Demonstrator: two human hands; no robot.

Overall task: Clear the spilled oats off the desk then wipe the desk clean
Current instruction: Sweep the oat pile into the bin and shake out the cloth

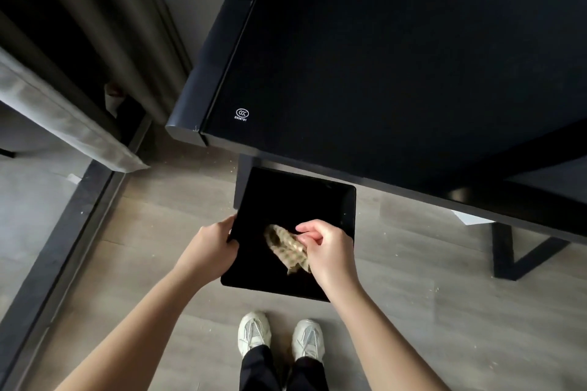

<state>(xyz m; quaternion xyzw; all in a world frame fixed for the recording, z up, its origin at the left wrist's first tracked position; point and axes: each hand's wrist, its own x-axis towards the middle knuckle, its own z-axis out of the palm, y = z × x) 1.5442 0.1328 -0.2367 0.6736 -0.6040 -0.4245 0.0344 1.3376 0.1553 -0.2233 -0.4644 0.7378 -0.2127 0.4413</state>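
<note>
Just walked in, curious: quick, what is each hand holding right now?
Left hand: closed, gripping the left edge of the black tray.
Right hand: closed, pinching a checkered cloth over the tray.

Crumpled beige checked cloth (pixel 287 246) on black tray (pixel 286 200) beside glossy desk (pixel 381 73).

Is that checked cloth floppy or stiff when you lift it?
Probably floppy: the cloth crumples in folds under the right hand instead of keeping a shape. It is likely light too, since a pinch alone seems to hold it. It looks unlikely to roll, lying bunched on the tray that the left hand holds.
</note>
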